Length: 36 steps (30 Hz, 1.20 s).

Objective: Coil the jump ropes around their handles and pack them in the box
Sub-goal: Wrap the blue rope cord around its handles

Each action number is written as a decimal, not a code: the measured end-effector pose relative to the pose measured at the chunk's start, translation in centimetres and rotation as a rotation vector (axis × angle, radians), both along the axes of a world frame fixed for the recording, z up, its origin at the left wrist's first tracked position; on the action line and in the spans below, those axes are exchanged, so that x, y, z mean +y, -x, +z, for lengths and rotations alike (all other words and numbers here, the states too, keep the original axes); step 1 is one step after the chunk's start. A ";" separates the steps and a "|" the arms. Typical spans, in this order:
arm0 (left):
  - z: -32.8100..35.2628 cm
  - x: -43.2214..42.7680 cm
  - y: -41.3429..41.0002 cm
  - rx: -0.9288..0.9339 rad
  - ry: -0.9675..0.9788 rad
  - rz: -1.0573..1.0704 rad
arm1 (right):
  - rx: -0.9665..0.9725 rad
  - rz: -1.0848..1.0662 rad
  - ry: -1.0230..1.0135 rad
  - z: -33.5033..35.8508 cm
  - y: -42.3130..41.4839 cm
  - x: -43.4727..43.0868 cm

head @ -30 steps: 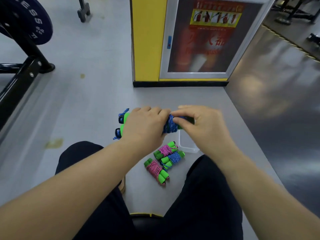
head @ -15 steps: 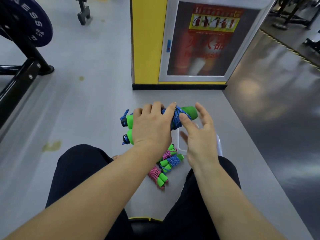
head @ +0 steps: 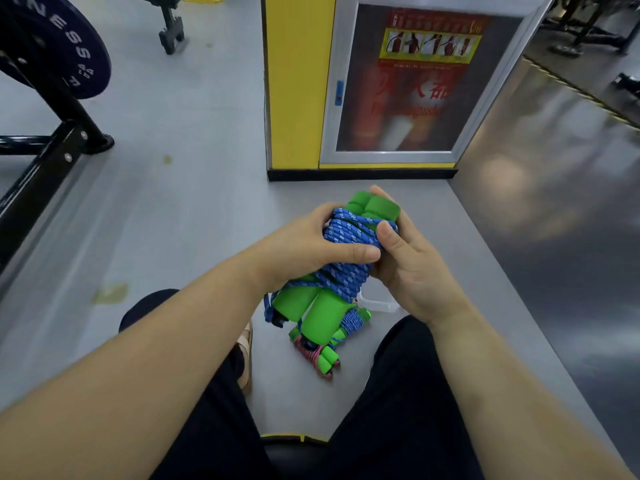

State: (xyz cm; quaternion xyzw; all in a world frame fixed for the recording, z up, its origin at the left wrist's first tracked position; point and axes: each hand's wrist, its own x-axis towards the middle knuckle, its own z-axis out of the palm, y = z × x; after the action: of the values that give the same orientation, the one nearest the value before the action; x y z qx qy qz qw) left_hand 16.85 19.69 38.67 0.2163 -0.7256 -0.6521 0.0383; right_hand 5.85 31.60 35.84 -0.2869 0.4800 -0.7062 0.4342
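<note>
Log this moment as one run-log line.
step: coiling | left hand: grips blue jump rope | right hand: grips same rope | waiting: coiled ropes near clear box

At the centre of the frame my left hand [head: 298, 247] grips the blue rope [head: 346, 230] coiled round its green handles [head: 375, 207], thumb laid across the coil. My right hand [head: 415, 268] cups it from the right, thumb on the coil. Below, between my legs, coiled bundles [head: 320, 358] lie on the floor [head: 194, 220] beside a clear box [head: 377, 305].
</note>
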 end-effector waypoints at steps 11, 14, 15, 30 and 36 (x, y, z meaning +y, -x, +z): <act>-2.3 0.8 0.0 0.041 0.063 0.206 | 0.795 -0.429 -0.008 -0.5 0.3 0.8; -2.4 0.9 -0.2 0.038 0.059 0.197 | 0.961 -0.323 -0.027 -0.2 1.2 1.3; -2.5 0.9 -0.2 0.032 0.074 0.189 | 1.026 -0.271 -0.052 0.0 1.4 1.4; -2.8 1.5 -0.6 -0.119 0.425 0.127 | 0.702 0.064 -0.423 3.4 1.4 1.4; -2.6 1.6 -0.8 -0.087 0.340 0.116 | 0.334 -0.153 -0.176 1.8 1.6 1.7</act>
State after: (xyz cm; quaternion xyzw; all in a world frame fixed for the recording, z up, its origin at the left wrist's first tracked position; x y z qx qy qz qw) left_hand 17.66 21.28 36.12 0.2759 -0.8128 -0.5067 0.0804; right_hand 4.22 33.29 37.67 -0.3239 0.6256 -0.6349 0.3172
